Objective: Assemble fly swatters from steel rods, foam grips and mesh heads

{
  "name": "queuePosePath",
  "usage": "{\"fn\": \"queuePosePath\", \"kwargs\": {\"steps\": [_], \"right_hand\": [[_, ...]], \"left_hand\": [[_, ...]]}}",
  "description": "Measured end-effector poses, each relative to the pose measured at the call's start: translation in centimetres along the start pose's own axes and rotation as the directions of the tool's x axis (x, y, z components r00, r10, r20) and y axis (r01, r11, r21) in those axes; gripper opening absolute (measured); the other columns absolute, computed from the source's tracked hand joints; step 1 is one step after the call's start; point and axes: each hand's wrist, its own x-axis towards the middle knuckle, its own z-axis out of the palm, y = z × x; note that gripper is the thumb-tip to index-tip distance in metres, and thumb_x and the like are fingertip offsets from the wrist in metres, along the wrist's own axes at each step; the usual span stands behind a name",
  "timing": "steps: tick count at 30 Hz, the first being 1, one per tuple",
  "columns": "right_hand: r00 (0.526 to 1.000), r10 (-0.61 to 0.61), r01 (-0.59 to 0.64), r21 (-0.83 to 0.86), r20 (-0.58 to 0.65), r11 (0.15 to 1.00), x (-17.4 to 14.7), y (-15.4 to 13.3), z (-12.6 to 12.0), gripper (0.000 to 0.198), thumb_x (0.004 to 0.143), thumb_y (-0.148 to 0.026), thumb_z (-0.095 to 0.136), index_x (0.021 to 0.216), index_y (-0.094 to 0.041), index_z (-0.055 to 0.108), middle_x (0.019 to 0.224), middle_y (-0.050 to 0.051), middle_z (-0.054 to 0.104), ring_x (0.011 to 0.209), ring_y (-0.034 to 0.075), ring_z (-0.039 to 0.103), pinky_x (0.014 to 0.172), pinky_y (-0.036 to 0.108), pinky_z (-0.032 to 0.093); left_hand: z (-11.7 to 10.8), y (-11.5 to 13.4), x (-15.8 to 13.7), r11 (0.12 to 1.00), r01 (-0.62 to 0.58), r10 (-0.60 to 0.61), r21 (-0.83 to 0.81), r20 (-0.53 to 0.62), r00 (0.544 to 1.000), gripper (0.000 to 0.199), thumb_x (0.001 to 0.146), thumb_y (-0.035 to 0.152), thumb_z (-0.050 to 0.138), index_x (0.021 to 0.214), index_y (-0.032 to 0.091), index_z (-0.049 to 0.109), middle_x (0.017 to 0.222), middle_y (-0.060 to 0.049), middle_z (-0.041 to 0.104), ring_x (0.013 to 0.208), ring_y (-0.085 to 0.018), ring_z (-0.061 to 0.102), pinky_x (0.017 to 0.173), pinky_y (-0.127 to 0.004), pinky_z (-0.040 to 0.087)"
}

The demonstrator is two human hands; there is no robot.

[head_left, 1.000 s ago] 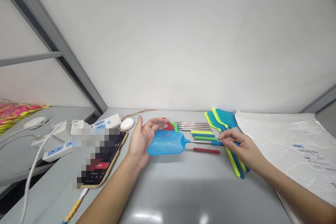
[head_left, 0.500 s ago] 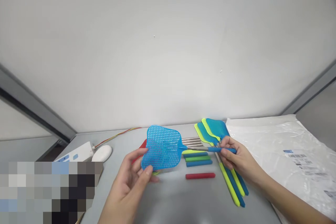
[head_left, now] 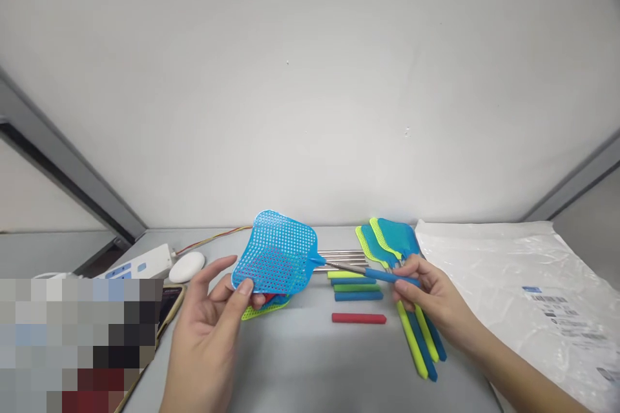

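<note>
Left hand [head_left: 210, 329] has closed on the perforated swatter [head_left: 283, 251]; right hand [head_left: 433, 293] grips its slim handle [head_left: 382, 276].

Office cubicle by the looks, desk [head_left: 310, 364] at six o'clock, panel [head_left: 310, 97] at twelve, power strip [head_left: 145, 262] at eight

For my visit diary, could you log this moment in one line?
left hand: pinching blue mesh head | right hand: holding its blue handle | table: red handle, metal rods | nearby: white package

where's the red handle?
Head view, right of centre: the red handle lies on the table, below the row of handles, left of the right hand.
</note>
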Motion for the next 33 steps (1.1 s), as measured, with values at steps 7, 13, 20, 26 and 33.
{"fn": "queuePosePath", "kwargs": {"steps": [7,13,20,26,33], "right_hand": [[0.999,-0.031,0.032,-0.116,0.006,0.993,-0.2,0.2,0.9,0.026,0.086,-0.046,0.059,0.090,-0.022,0.051,0.073,0.000,0.064,0.065,0.014,0.056,0.059,0.026,0.043],[0.999,-0.010,0.015,-0.109,0.044,0.994,-1.8,0.4,3.6,0.024,0.083,-0.044,0.064,0.086,-0.022,0.053,0.081,0.000,0.062,0.073,0.016,0.062,0.064,0.028,0.049],[0.992,-0.093,0.109,-0.231,0.082,0.967,-2.2,0.9,3.6,0.020,0.085,-0.041,0.062,0.086,-0.022,0.056,0.081,0.002,0.064,0.079,0.020,0.065,0.074,0.032,0.050],[0.979,-0.180,0.202,-0.350,0.094,0.915,-2.6,1.7,3.4,0.016,0.087,-0.039,0.059,0.088,-0.024,0.058,0.079,0.002,0.064,0.078,0.020,0.064,0.071,0.028,0.050],[0.958,-0.279,0.276,-0.452,0.062,0.848,-2.9,1.7,3.8,0.017,0.087,-0.041,0.057,0.087,-0.024,0.058,0.079,0.004,0.061,0.073,0.019,0.061,0.063,0.026,0.050]], "left_hand": [[1.2,-1.9,-1.4,0.964,0.233,-0.200,-0.132,0.221,0.954,0.022,0.082,0.036,0.064,0.097,0.020,0.065,0.095,-0.006,0.066,0.082,-0.019,0.059,0.073,-0.032,0.050],[1.7,-4.2,-2.7,0.984,0.146,-0.171,0.097,0.354,0.919,0.030,0.086,0.044,0.056,0.081,0.017,0.068,0.076,-0.005,0.064,0.068,-0.017,0.057,0.072,-0.032,0.045],[1.5,-3.5,-2.1,0.995,0.102,-0.096,-0.003,0.290,0.952,0.035,0.089,0.049,0.049,0.078,0.019,0.064,0.071,-0.003,0.060,0.064,-0.016,0.053,0.071,-0.031,0.044],[1.6,-3.1,-1.9,0.992,0.055,-0.037,-0.114,0.159,0.987,0.021,0.086,0.041,0.056,0.089,0.021,0.064,0.088,-0.002,0.069,0.067,-0.016,0.056,0.070,-0.030,0.045],[1.5,-2.5,-1.4,0.971,-0.071,0.065,-0.227,-0.034,0.997,0.016,0.086,0.035,0.057,0.088,0.020,0.062,0.091,-0.002,0.070,0.080,-0.018,0.064,0.066,-0.028,0.046]]}}
